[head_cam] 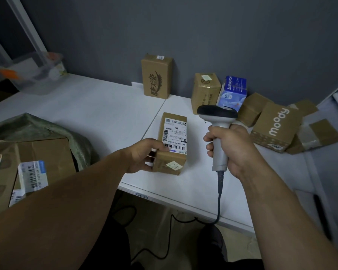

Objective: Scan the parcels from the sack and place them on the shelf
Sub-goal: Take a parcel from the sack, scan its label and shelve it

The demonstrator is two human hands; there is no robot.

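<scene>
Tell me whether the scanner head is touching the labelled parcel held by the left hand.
Apart. The head view shows bare white table between the scanner head and the labelled parcel, which the left hand grips at its side.

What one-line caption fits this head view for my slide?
Left hand steadies a labelled parcel on the white table while the right hand grips the barcode scanner.
</scene>
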